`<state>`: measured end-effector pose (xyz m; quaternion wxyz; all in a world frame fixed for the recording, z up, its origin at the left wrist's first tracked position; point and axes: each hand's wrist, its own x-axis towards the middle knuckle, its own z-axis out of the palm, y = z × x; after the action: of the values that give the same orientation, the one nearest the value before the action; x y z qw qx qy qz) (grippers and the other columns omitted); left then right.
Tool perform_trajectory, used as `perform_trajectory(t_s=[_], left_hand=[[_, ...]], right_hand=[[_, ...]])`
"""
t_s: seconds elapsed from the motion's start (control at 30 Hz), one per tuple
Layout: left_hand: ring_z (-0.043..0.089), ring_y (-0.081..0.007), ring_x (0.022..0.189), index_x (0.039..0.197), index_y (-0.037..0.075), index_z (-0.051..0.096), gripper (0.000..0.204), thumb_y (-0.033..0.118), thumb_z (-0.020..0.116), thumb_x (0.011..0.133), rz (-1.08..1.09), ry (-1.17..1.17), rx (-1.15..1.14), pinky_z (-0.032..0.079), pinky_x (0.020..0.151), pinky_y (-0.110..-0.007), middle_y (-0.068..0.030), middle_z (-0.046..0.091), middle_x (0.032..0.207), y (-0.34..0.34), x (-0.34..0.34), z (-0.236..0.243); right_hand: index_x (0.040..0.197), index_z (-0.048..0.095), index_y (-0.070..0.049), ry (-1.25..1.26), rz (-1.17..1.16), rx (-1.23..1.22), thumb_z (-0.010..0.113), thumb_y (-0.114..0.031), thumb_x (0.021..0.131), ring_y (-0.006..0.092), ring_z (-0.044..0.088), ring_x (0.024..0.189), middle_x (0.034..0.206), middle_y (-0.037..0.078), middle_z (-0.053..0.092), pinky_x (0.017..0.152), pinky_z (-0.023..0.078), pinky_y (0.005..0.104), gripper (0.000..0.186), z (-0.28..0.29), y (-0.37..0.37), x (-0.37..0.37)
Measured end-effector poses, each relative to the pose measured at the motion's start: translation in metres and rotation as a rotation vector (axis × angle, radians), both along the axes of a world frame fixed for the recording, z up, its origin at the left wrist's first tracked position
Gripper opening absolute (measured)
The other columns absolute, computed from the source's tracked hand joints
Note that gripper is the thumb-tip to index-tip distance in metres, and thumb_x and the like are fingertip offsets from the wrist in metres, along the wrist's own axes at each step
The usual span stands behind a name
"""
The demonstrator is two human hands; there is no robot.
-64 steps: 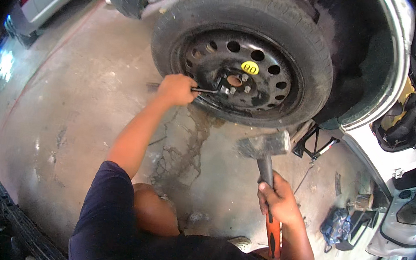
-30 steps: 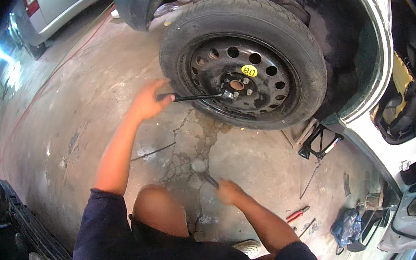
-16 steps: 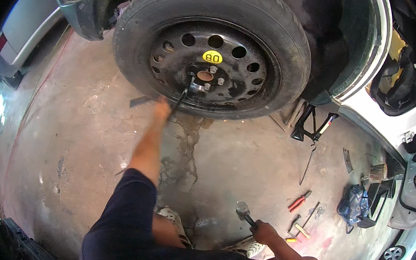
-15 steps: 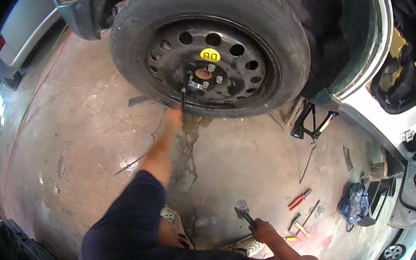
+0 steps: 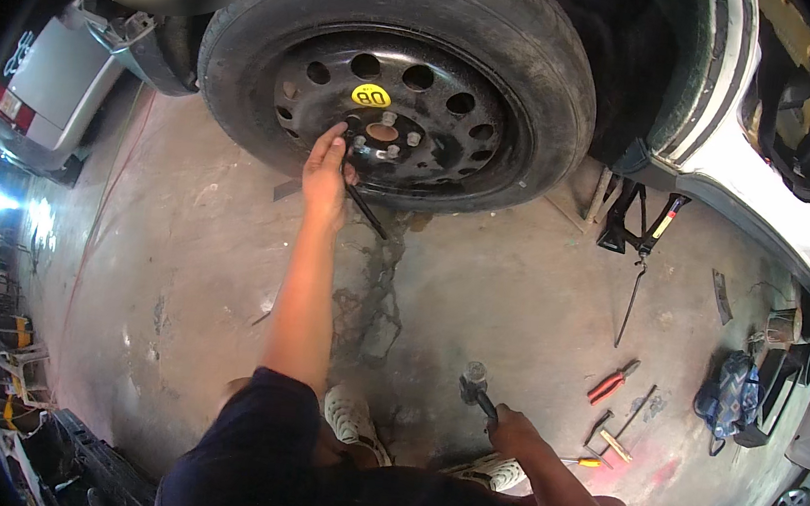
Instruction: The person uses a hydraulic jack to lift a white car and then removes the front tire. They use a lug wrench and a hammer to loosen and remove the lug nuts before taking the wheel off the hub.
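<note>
In front of me a large wheel [image 5: 237, 71] with a black steel rim and a yellow round sticker is upright on the car. My left hand [image 5: 327, 172] reaches up to its hub, closed around the head end of a black lug wrench [image 5: 368, 213] at one of the wheel nuts. From that hand the wrench's handle slants down to the right. Several bare wheel nuts [image 5: 393, 151] show round the rusty center hole. Low on the right, my right hand [image 5: 513, 431] grips the dark handle of a hammer [image 5: 474, 375], its head held over the floor.
A black scissor jack [image 5: 630, 221] stands under the white car body [image 5: 720, 122]. Red-handled pliers [image 5: 613, 381], a second hammer [image 5: 615, 444] and a yellow-handled screwdriver [image 5: 588, 462] lie on the concrete. Farther right is a patterned blue bag [image 5: 730, 397]. A silver car [image 5: 63, 79] is parked far left.
My left hand has moved up to the hub, and the wrench handle has swung so it slants right. My right hand still holds the hammer low. The view has shifted slightly.
</note>
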<state>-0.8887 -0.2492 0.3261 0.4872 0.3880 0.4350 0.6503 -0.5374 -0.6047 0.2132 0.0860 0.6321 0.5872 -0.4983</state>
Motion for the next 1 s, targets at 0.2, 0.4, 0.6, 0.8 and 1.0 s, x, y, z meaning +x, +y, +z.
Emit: perform_trajectory(t_s=[0.2, 0.4, 0.6, 0.8, 1.0], left_hand=[[0.068, -0.028, 0.077, 0.12, 0.002, 0.064, 0.031, 0.026, 0.062, 0.1, 0.037, 0.737, -0.105, 0.052, 0.068, -0.041, -0.0111, 0.071, 0.088, -0.062, 0.045, -0.056], [0.071, -0.0435, 0.09, 0.108, 0.0, 0.058, 0.03, 0.028, 0.056, 0.101, 0.195, 1.655, -0.221, 0.056, 0.079, -0.05, -0.026, 0.071, 0.092, -0.071, 0.066, 0.033], [0.075, -0.0369, 0.086, 0.105, -0.004, 0.053, 0.023, 0.016, 0.044, 0.101, 0.278, 1.887, -0.198, 0.061, 0.076, -0.045, -0.0223, 0.074, 0.093, -0.025, 0.023, 0.012], [0.076, -0.0358, 0.084, 0.107, -0.006, 0.054, 0.023, 0.013, 0.047, 0.098, 0.246, 2.051, -0.1, 0.062, 0.074, -0.042, -0.0226, 0.074, 0.092, -0.025, 0.016, 0.011], [0.076, -0.0329, 0.082, 0.107, -0.009, 0.055, 0.024, 0.013, 0.051, 0.096, 0.208, 2.079, -0.064, 0.062, 0.072, -0.04, -0.0221, 0.075, 0.091, -0.024, 0.009, 0.01]], right_hand=[[0.114, 0.055, 0.004, 0.018, 0.009, -0.011, 0.055, -0.027, 0.096, 0.051, 0.066, 0.098, 0.099, 0.034, 0.068, 0.087, 0.051, 0.0568, 0.036, 0.038, -0.011, 0.024], [0.115, 0.055, 0.004, -0.008, -0.028, 0.029, 0.055, -0.026, 0.096, 0.0505, 0.066, 0.099, 0.101, 0.033, 0.068, 0.088, 0.051, 0.0567, 0.035, 0.042, -0.037, 0.033], [0.115, 0.056, 0.003, 0.012, -0.04, 0.004, 0.057, -0.024, 0.096, 0.0504, 0.066, 0.099, 0.102, 0.034, 0.068, 0.088, 0.051, 0.0566, 0.033, 0.036, -0.067, 0.016], [0.112, 0.056, 0.002, -0.003, -0.054, 0.025, 0.058, -0.024, 0.095, 0.05, 0.066, 0.099, 0.1, 0.033, 0.068, 0.088, 0.051, 0.0558, 0.031, 0.037, -0.075, 0.004], [0.112, 0.056, 0.002, -0.011, -0.056, 0.037, 0.058, -0.025, 0.095, 0.0501, 0.066, 0.099, 0.099, 0.032, 0.068, 0.088, 0.051, 0.0561, 0.032, 0.022, -0.067, 0.008]])
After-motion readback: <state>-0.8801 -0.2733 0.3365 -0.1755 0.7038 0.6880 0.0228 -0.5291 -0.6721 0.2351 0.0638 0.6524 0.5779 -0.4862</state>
